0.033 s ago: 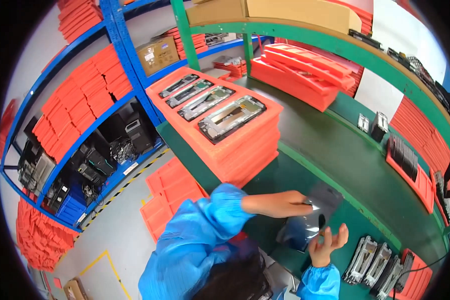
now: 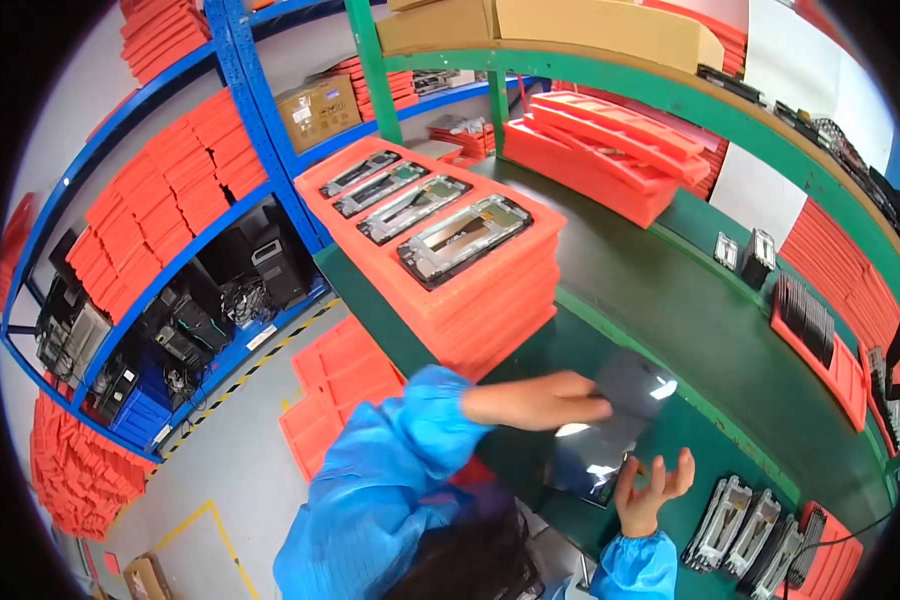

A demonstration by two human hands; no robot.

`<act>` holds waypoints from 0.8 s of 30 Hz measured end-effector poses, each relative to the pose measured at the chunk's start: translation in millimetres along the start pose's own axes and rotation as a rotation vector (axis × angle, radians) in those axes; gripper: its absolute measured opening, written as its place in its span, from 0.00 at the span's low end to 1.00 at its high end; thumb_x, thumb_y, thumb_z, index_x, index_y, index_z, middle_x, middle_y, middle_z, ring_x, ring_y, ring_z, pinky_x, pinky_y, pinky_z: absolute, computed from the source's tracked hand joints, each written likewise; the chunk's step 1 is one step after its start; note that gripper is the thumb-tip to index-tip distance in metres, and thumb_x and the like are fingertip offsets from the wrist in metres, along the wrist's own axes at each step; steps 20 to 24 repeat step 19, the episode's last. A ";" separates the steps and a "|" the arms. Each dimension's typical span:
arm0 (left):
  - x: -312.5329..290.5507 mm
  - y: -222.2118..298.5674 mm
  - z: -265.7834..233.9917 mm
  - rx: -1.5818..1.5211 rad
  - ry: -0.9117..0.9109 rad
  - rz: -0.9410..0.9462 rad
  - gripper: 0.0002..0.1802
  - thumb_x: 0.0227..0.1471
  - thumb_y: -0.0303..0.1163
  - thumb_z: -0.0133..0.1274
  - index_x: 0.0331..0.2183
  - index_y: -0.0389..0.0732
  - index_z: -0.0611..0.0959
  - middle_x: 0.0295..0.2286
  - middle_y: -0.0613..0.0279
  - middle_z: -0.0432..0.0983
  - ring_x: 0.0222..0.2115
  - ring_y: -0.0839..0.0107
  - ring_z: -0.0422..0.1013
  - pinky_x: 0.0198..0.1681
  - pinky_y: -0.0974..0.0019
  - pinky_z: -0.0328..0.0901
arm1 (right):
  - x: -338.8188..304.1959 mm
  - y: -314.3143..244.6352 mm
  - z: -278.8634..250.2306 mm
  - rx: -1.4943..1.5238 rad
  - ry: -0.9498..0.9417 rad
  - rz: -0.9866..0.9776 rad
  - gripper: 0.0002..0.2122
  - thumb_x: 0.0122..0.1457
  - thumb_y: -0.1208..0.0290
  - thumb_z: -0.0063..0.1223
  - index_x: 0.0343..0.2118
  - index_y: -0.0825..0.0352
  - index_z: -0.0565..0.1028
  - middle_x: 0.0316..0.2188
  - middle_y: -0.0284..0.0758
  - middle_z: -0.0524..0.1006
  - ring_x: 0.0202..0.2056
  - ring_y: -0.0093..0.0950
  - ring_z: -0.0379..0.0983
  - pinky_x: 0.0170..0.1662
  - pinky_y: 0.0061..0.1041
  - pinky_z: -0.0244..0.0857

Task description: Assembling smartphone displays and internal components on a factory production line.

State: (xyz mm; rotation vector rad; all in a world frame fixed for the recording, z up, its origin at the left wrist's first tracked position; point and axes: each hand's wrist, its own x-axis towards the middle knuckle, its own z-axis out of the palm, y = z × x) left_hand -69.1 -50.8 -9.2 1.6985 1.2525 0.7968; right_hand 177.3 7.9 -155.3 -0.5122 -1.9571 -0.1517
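A phone screen (image 2: 585, 462) with a glossy dark face lies on the green bench in front of me. Over its far end rises a thin dark film (image 2: 638, 385), smoky and partly see-through, blurred by motion. My left hand (image 2: 538, 402), in a blue sleeve, reaches across from the left, its fingers together on the film's near edge. Close by the screen's right edge is my right hand (image 2: 655, 490), palm up with fingers apart and bent; its thumb side is at the screen's edge, and whether it touches cannot be told.
A stack of red foam trays (image 2: 490, 310) at the left carries several phone frames (image 2: 465, 240). More phone frames (image 2: 720, 520) stand at the right beside a red tray (image 2: 838, 555). Behind runs a green-edged shelf (image 2: 610, 65); blue racking (image 2: 240, 110) stands at the left.
My left hand has shifted slightly to the left, and the film has tilted, with its glare moving to the far right corner. My right hand stays almost in place.
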 end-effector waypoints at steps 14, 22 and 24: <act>-258.7 -32.9 -450.5 0.622 1.653 0.081 0.17 0.49 0.24 0.50 0.43 0.32 0.77 0.37 0.55 0.78 0.36 0.65 0.75 0.42 0.65 0.67 | -33.3 -54.5 -78.5 -0.217 -0.214 0.537 0.16 0.53 0.75 0.51 0.47 0.66 0.70 0.51 0.48 0.68 0.50 0.46 0.63 0.51 0.43 0.60; -209.7 -79.2 -502.2 0.723 1.727 -0.044 0.23 0.45 0.27 0.54 0.46 0.34 0.77 0.42 0.44 0.76 0.46 0.64 0.71 0.52 0.62 0.61 | -60.6 -70.9 -65.0 -0.386 -0.192 0.719 0.06 0.55 0.67 0.56 0.34 0.62 0.76 0.47 0.50 0.72 0.38 0.45 0.74 0.43 0.41 0.70; -209.7 -79.2 -502.2 0.723 1.727 -0.044 0.23 0.45 0.27 0.54 0.46 0.34 0.77 0.42 0.44 0.76 0.46 0.64 0.71 0.52 0.62 0.61 | -60.6 -70.9 -65.0 -0.386 -0.192 0.719 0.06 0.55 0.67 0.56 0.34 0.62 0.76 0.47 0.50 0.72 0.38 0.45 0.74 0.43 0.41 0.70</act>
